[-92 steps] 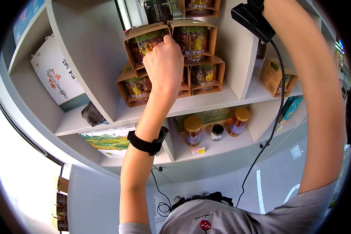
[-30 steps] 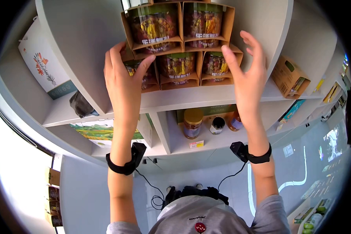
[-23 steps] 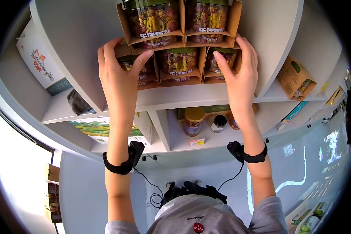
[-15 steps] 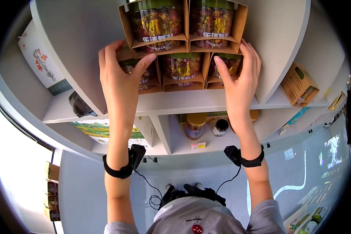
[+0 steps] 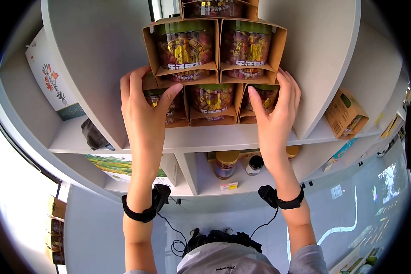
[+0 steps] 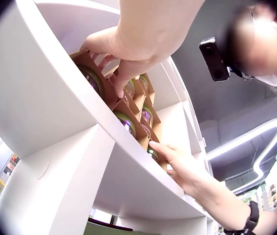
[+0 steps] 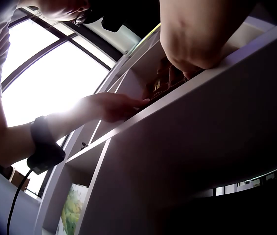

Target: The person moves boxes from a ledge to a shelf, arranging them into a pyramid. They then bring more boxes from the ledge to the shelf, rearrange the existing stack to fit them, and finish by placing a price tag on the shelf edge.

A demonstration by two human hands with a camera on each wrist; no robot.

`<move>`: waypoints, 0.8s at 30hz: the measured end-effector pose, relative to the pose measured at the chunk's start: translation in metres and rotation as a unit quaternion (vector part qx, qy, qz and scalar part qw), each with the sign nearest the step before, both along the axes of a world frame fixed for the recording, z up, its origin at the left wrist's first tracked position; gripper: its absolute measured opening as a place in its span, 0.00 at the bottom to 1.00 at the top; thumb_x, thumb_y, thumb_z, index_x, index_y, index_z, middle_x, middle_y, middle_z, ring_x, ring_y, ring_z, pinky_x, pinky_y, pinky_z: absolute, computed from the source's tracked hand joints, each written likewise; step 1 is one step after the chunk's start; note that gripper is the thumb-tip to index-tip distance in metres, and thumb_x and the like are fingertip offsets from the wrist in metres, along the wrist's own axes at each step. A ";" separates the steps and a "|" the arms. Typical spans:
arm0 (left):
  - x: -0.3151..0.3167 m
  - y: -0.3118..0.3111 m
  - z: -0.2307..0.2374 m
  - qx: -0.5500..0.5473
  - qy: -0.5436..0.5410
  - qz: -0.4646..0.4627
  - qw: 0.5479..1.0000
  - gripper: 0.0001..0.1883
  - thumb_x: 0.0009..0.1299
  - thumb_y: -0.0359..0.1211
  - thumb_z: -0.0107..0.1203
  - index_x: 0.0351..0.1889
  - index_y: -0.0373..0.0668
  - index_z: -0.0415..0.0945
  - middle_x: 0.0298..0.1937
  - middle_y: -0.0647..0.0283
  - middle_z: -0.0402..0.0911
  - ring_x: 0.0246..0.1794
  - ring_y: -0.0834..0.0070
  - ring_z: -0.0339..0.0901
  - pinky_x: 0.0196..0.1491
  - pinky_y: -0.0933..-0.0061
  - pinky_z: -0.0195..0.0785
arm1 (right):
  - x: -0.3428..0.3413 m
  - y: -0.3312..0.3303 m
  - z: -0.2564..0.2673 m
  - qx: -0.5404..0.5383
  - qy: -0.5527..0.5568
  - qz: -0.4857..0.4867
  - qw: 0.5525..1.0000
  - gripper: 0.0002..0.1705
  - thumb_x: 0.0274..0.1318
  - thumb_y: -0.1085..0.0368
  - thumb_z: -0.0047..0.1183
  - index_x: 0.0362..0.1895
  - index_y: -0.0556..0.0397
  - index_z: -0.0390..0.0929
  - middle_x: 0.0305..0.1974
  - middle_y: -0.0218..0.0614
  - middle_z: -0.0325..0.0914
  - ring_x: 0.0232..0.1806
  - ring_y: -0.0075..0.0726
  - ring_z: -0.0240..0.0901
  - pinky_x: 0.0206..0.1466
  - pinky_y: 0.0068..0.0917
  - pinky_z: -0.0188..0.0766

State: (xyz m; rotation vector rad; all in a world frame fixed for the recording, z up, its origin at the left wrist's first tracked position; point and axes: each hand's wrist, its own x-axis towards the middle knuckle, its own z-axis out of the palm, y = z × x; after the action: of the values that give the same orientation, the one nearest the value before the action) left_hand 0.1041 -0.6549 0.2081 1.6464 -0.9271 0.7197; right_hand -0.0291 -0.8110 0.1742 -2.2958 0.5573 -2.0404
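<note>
- Holding the bottom left box point(image 5: 178, 123) with the left hand point(image 5: 143, 107), fingers curled round its side.
- Already piled on the shelf point(image 5: 210, 139): bottom middle box point(image 5: 213, 122) between, two boxes point(image 5: 277, 50) above, then a top box point(image 5: 252, 10).
- Holding the bottom right box point(image 5: 247, 119) with the right hand point(image 5: 276, 113), also curled; cannot tell how tightly.
- Looks nearly done, with maybe just straightening left.

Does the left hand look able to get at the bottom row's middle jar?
To touch, probably yes: the front of the middle jar is mostly uncovered, and the left hand is close. Lifting it up looks blocked by the cartons stacked above.
</note>
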 end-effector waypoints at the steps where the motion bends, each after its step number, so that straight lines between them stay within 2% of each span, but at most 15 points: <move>1: 0.000 0.000 0.000 -0.001 -0.001 0.000 1.000 0.26 0.57 0.36 0.67 0.50 0.36 0.69 0.50 0.54 0.71 0.47 0.59 0.74 0.48 0.62 0.69 | 0.000 0.000 0.000 0.000 0.000 0.000 1.000 0.30 0.52 0.60 0.61 0.55 0.60 0.65 0.56 0.46 0.68 0.61 0.54 0.58 0.62 0.47 0.57; 5: -0.002 0.001 0.002 0.003 -0.020 0.010 1.000 0.28 0.57 0.37 0.67 0.52 0.36 0.68 0.51 0.53 0.71 0.48 0.57 0.73 0.49 0.62 0.68 | 0.000 0.000 0.001 0.001 0.003 -0.012 1.000 0.31 0.52 0.58 0.61 0.55 0.59 0.65 0.55 0.45 0.68 0.60 0.53 0.59 0.61 0.46 0.57; 8: 0.000 -0.003 0.007 -0.021 -0.070 0.043 0.996 0.32 0.57 0.41 0.68 0.54 0.34 0.66 0.52 0.51 0.70 0.51 0.55 0.72 0.52 0.62 0.66 | 0.000 0.003 0.005 0.024 0.000 -0.011 1.000 0.31 0.52 0.56 0.62 0.55 0.59 0.65 0.55 0.46 0.68 0.59 0.52 0.60 0.61 0.46 0.57; 12: 0.003 -0.013 0.029 -0.071 -0.072 -0.026 0.995 0.38 0.57 0.47 0.67 0.57 0.32 0.64 0.54 0.46 0.69 0.52 0.53 0.71 0.54 0.61 0.65 | 0.002 0.004 0.006 0.041 -0.011 -0.007 0.999 0.33 0.51 0.54 0.62 0.55 0.59 0.64 0.55 0.46 0.67 0.59 0.52 0.59 0.61 0.45 0.56; 15: 0.002 -0.022 0.048 -0.104 -0.056 -0.077 0.990 0.36 0.62 0.50 0.62 0.59 0.33 0.65 0.53 0.50 0.74 0.55 0.66 0.71 0.60 0.68 0.61 | 0.003 0.005 0.004 0.044 -0.014 -0.007 0.999 0.33 0.50 0.55 0.63 0.55 0.59 0.64 0.56 0.46 0.67 0.59 0.52 0.59 0.61 0.45 0.56; 16: -0.003 -0.025 0.056 -0.105 -0.020 -0.091 0.990 0.34 0.64 0.51 0.59 0.57 0.35 0.68 0.52 0.55 0.74 0.53 0.70 0.71 0.57 0.73 0.61 | 0.004 0.006 0.004 0.045 -0.015 -0.008 0.999 0.33 0.50 0.56 0.63 0.55 0.59 0.64 0.56 0.46 0.67 0.59 0.52 0.59 0.61 0.45 0.56; 18: -0.025 -0.048 0.064 -0.198 -0.127 -0.004 0.972 0.23 0.67 0.43 0.56 0.47 0.30 0.71 0.47 0.47 0.75 0.47 0.62 0.74 0.51 0.68 0.64 | 0.004 0.006 0.004 0.047 -0.016 -0.007 0.999 0.33 0.50 0.56 0.63 0.55 0.59 0.64 0.56 0.46 0.67 0.59 0.52 0.59 0.61 0.45 0.56; 20: 0.007 -0.040 0.074 -0.094 -0.085 -0.098 0.987 0.26 0.69 0.44 0.54 0.52 0.28 0.69 0.56 0.47 0.69 0.56 0.61 0.68 0.57 0.67 0.60 | 0.004 0.006 0.005 0.045 -0.016 -0.003 0.999 0.33 0.50 0.57 0.63 0.55 0.59 0.64 0.55 0.46 0.67 0.59 0.53 0.59 0.61 0.46 0.55; 23: 0.013 -0.036 0.075 -0.069 -0.055 -0.089 0.992 0.28 0.65 0.50 0.58 0.52 0.36 0.74 0.51 0.60 0.74 0.49 0.73 0.71 0.53 0.77 0.62 | 0.005 0.005 0.005 0.036 -0.017 -0.005 0.999 0.33 0.50 0.59 0.63 0.55 0.59 0.64 0.55 0.46 0.66 0.59 0.53 0.58 0.61 0.47 0.55; 24: 0.013 -0.037 0.075 -0.075 -0.058 -0.092 0.991 0.27 0.65 0.50 0.58 0.51 0.36 0.75 0.51 0.61 0.74 0.48 0.73 0.71 0.52 0.77 0.62 | 0.005 0.006 0.005 0.035 -0.017 -0.002 0.999 0.33 0.50 0.59 0.63 0.56 0.59 0.63 0.55 0.46 0.66 0.60 0.53 0.58 0.62 0.47 0.55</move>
State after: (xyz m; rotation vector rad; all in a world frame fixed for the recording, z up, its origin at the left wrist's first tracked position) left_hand 0.1167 -0.6920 0.2828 1.3786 -1.0658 0.7446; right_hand -0.0246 -0.8055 0.1796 -2.2183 0.6213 -2.0232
